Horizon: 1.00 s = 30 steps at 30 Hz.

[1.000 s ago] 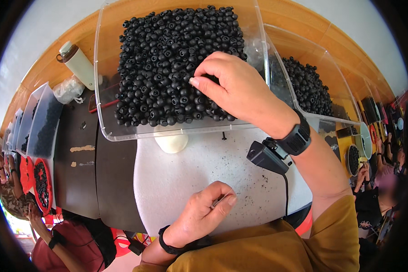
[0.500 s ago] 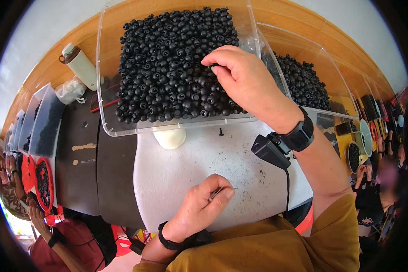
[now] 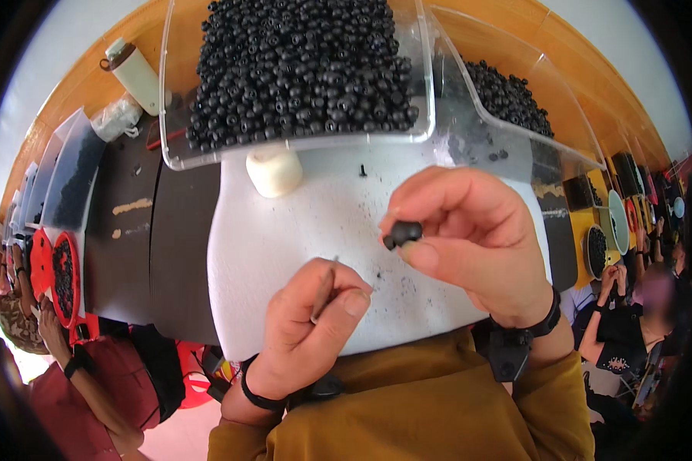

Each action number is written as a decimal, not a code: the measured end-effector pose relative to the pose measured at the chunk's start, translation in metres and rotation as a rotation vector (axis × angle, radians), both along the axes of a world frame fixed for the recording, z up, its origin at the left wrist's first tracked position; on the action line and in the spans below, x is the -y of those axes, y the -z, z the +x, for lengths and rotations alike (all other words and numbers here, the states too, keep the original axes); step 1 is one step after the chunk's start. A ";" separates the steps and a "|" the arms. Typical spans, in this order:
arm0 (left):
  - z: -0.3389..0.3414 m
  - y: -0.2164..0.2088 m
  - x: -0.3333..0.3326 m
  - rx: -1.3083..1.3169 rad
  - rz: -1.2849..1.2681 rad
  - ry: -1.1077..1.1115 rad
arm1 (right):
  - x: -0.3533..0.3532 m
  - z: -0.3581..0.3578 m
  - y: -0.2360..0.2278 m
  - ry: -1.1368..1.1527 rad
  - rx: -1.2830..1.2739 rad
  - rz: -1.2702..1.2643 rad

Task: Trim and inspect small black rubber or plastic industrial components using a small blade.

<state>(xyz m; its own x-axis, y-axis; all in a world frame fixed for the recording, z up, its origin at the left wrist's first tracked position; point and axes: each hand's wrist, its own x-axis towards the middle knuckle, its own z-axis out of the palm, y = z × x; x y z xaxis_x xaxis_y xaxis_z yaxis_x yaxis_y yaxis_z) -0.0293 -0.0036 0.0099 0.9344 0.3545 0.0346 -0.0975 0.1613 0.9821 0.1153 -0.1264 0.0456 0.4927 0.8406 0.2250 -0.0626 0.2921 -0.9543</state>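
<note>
Over the white foam mat (image 3: 242,253), my right hand (image 3: 488,250) pinches a black ball-shaped part with a short neck (image 3: 409,231) between thumb and fingertips. Its neck points left, toward my other hand. Lower and to the left, my left hand (image 3: 304,326) is closed around a thin metal tool (image 3: 322,298); the tip pokes out past the forefinger, and the fingers hide the rest, so its kind is unclear. Beyond both hands stands a clear plastic bin (image 3: 300,147), heaped with many similar black parts (image 3: 300,77).
A white round object (image 3: 274,172) and a small black peg (image 3: 363,170) sit on the mat, among black crumbs. Another clear bin (image 3: 577,150) is at right. A pale bottle (image 3: 134,77) stands far left; red trays (image 3: 75,276) lie nearer. Other people sit both sides.
My right hand has come from the bin's heap toward me, bringing out a black ball-shaped part. My left hand has risen slightly and keeps its tool. The view has tilted down.
</note>
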 end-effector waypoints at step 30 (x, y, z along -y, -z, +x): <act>-0.049 0.005 0.037 0.378 0.721 -0.058 | 0.056 -0.088 0.027 -0.137 -0.345 0.023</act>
